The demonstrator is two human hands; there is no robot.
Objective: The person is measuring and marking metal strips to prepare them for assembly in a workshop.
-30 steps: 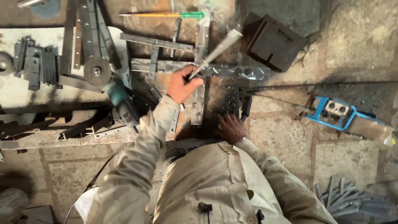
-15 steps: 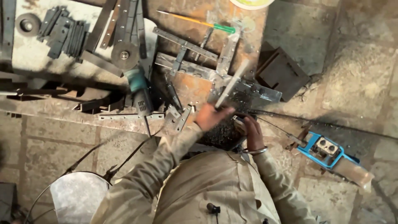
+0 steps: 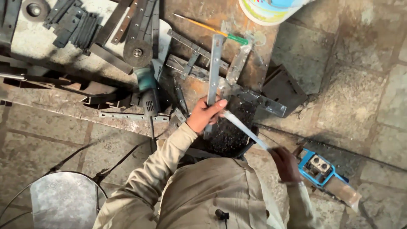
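The left hand (image 3: 206,115) is closed around the lower part of a flat metal bar (image 3: 214,76), thumb over its face. The bar is a dull grey strip with small holes along it. Its long axis runs almost straight away from the person, rising from the hand over the worktop (image 3: 203,17) to an end near a green-handled brush (image 3: 212,30) at the far side.

The right hand (image 3: 285,164) is curled shut on one end of a second metal strip (image 3: 245,130), paler and blurred. This strip slants from the right hand up and across to the left hand, where its far end meets the thumb and the base of the upright bar.

Just beyond the left hand, more perforated bars (image 3: 254,98) lie crossed on the worktop. To its left side sits an angle grinder (image 3: 144,72) with a teal body, disc facing up. Beside the right hand, on the stone floor (image 3: 360,106), lies a blue tool (image 3: 318,168).
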